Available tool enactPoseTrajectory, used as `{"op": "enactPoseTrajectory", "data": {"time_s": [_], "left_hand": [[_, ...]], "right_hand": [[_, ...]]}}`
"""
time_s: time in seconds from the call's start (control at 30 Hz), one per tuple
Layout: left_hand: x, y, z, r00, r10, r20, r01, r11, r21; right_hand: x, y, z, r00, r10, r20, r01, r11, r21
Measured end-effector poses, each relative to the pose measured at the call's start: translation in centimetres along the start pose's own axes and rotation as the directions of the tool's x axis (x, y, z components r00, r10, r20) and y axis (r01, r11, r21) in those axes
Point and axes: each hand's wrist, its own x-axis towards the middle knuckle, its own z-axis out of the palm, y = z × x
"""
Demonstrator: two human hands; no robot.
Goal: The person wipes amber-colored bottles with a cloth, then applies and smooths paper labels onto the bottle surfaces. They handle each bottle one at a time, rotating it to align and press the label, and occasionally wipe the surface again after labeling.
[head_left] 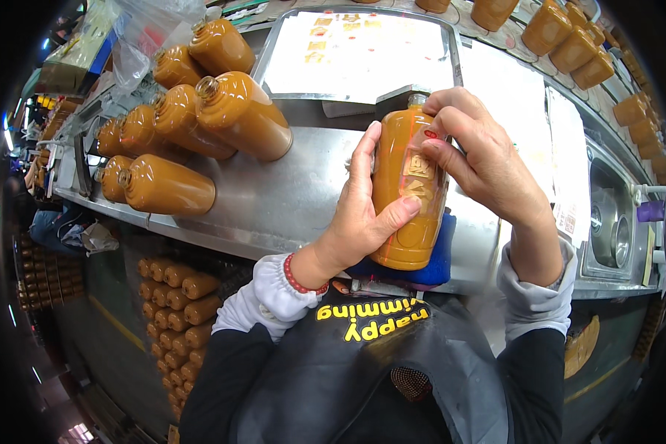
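Observation:
An amber-brown bottle [396, 170] with a clear neck lies tilted on a blue pad [442, 255] at the bench's near edge, its neck pointing away from me. My left hand [359, 214] grips it from the left, with the thumb across its lower front. Gold raised characters [418, 167] run down the bottle's front under a clear film [431, 148] with a small red mark. With thumb and forefinger bent together, my right hand [481, 155] pinches the film's upper right edge near the bottle's shoulder.
Several brown bottles [248, 118] stand to the left on the metal bench [274, 200]. Behind the held bottle, a metal tray [457, 55] bears a white sheet [392, 70] with gold decals. A sink [607, 222] is at the right. More bottles [177, 296] are stacked below left.

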Motion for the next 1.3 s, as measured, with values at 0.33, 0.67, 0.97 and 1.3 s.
{"op": "enactPoseTrajectory", "data": {"time_s": [0.33, 0.67, 0.97, 1.3], "left_hand": [[0.0, -0.4, -0.4, 0.999, 0.022, 0.033, -0.025, 0.996, 0.087], [-0.1, 0.5, -0.3, 0.997, -0.06, 0.055, 0.071, 0.976, -0.206], [-0.2, -0.4, -0.4, 1.0, -0.025, 0.017, 0.026, 0.997, -0.066], [-0.1, -0.3, 0.0, 1.0, -0.011, 0.006, 0.012, 0.999, -0.053]], "right_hand": [[0.0, 0.2, 0.3, 1.0, 0.007, -0.029, -0.007, 1.0, 0.0], [0.1, 0.2, 0.0, 0.999, 0.03, 0.021, -0.03, 1.0, -0.004], [0.2, 0.0, -0.1, 0.999, 0.05, 0.015, -0.05, 0.998, 0.03], [0.2, 0.1, 0.0, 0.998, 0.054, 0.011, -0.055, 0.998, 0.038]]}}
